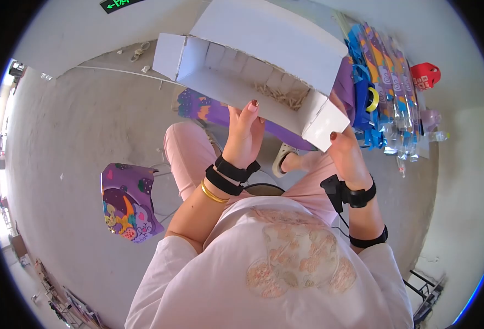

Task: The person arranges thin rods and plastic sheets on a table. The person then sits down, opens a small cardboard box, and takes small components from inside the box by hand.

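Observation:
An open cardboard box (220, 77), white inside, is held up in front of me with its lid and end flaps spread. Pale shredded filler (280, 96) lies toward the right end of its floor. My left hand (244, 131) grips the near wall, thumb over the edge and fingers hidden beneath. At the right end, my right hand (347, 156) holds the corner, its thumb against the white end flap (327, 123). Below the box shows a purple printed surface (198, 104); I cannot tell whether it belongs to the box.
To the right is a pile of purple printed packages (387, 77) with blue pieces, a yellow tape roll (372, 100) and a red bag (425, 75). A purple printed sheet (129, 203) stands low at the left. Scraps lie on the grey floor (72, 142).

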{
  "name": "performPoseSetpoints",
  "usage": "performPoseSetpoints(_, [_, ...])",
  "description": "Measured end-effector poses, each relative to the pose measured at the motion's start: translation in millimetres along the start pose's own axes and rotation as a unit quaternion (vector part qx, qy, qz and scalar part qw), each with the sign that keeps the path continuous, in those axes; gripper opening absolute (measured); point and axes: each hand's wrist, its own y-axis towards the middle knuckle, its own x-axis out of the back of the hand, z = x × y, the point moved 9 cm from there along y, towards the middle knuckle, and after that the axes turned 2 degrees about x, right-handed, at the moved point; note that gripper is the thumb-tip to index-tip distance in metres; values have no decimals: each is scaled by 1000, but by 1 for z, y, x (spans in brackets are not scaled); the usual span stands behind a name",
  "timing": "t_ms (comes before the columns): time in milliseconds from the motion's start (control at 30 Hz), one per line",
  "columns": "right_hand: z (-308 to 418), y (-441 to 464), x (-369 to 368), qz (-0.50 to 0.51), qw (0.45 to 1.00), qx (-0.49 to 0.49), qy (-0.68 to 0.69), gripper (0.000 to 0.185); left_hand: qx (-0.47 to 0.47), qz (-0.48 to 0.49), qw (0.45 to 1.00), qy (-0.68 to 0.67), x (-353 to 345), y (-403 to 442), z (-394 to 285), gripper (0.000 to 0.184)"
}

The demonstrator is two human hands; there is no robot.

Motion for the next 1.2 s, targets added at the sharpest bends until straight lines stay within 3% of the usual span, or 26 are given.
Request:
performPoseSetpoints(133, [5, 1, 8, -18, 1000, 10, 4, 74, -13, -5, 1000, 0, -1, -1, -1, 45])
performPoseSetpoints(200, [31, 3, 7, -14, 990, 99, -97, 67, -28, -18, 999, 9, 4, 1, 1, 47])
performPoseSetpoints(233, [48, 0, 11, -80, 976, 78, -187, 53, -43, -31, 998, 19, 8, 1, 2, 49])
performPoseSetpoints(333, [88, -1, 9, -108, 894, 186, -394, 23, -44, -39, 997, 53, 12, -4, 7, 53])
performPoseSetpoints(433, [85, 14, -36, 16, 892, 126, -434, 22, -65, -20, 994, 88, 4, -7, 9, 53])
performPoseSetpoints(467, [66, 20, -44, 59, 869, 105, -479, 20, -62, -17, 994, 88, 8, -7, 12, 53])
performPoseSetpoints(500, [38, 26, -46, 101, 843, 83, -522, 18, -35, -2, 995, 91, 12, -6, 22, 68])
performPoseSetpoints(533, [19, 29, -49, 128, 779, 117, -603, 20, -8, 14, 996, 93, 14, -7, 31, 83])
performPoseSetpoints(567, [3, 36, -44, 124, 779, 115, -604, 20, -5, 18, 996, 93, 14, -8, 33, 83])
performPoseSetpoints(633, [-19, 49, -44, 130, 683, 169, -699, 26, 16, 24, 994, 102, 11, -9, 41, 86])
performPoseSetpoints(767, [-36, 70, -25, 90, 724, 137, -670, 36, 12, 12, 995, 98, 10, -12, 46, 87])
performPoseSetpoints(833, [-51, 74, -21, 106, 777, 79, -616, 38, -7, 5, 996, 90, 14, -12, 47, 89])
performPoseSetpoints(933, [-60, 72, -15, 114, 802, -3, -587, 34, -11, 3, 997, 81, 17, -14, 49, 91])
performPoseSetpoints(1033, [-62, 73, -14, 103, 823, 29, -558, 25, -16, 7, 997, 71, 15, -17, 46, 87])
performPoseSetpoints(1200, [-62, 75, -16, 108, 842, -11, -528, 24, -19, 21, 997, 65, 10, -21, 39, 79])
